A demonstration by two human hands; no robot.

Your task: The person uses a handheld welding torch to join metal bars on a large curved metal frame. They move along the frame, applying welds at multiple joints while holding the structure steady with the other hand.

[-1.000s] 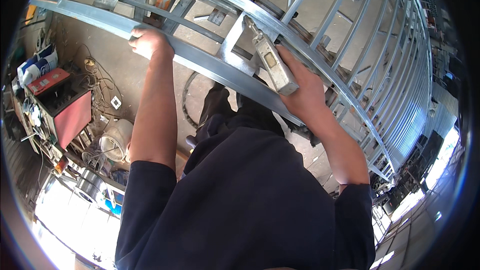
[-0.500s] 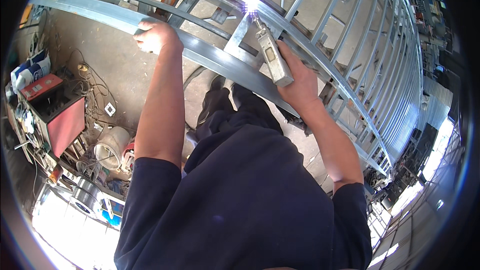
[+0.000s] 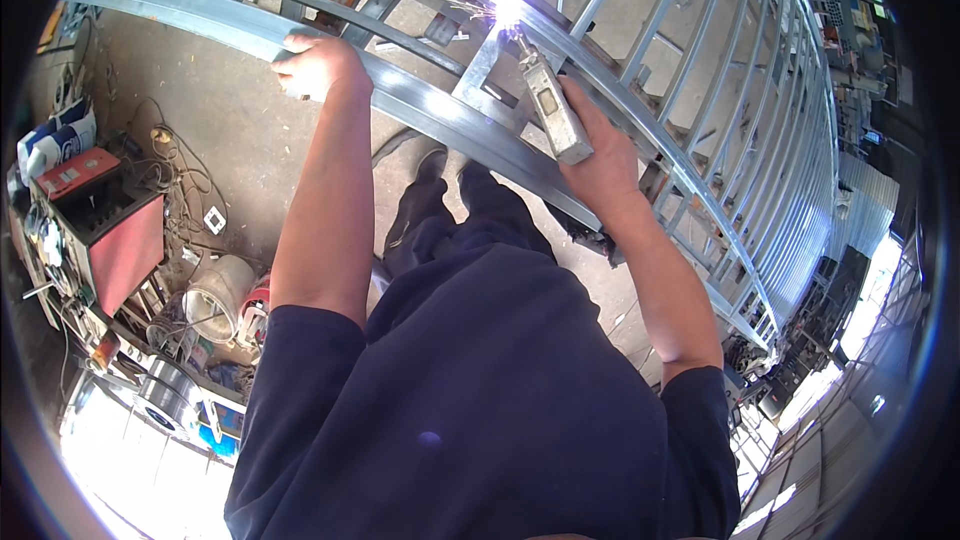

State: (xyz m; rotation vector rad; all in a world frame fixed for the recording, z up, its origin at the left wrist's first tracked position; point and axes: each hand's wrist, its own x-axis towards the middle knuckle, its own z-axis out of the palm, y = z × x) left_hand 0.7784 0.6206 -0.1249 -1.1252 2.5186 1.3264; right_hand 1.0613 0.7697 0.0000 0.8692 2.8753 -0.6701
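A boxy grey welding torch (image 3: 553, 108) is in my right hand (image 3: 607, 162), whose fingers wrap round its far side. Its tip meets a joint between a crossbar (image 3: 484, 68) and a long curved steel rail (image 3: 625, 90), where a bright violet-white arc (image 3: 507, 12) glares and sparks fly leftward. The glare hides the exact contact spot. My left hand (image 3: 328, 68) grips the nearer steel beam (image 3: 440, 108), fingers curled over its edge. Both rails belong to a welded metal frame stretching across the top and right.
To the left stand a red-and-black metal box (image 3: 125, 250), a dirty white bucket (image 3: 218, 295) and a wire spool (image 3: 170, 395). Tangled cables (image 3: 180, 160) lie on the floor nearby. My shoes (image 3: 432, 162) are close to the beam. Corrugated metal sheets (image 3: 865, 190) are at the right.
The arc has grown brighter and sparks now spray to its left. The torch tip has shifted very slightly in the view. My left hand keeps its grip on the beam.
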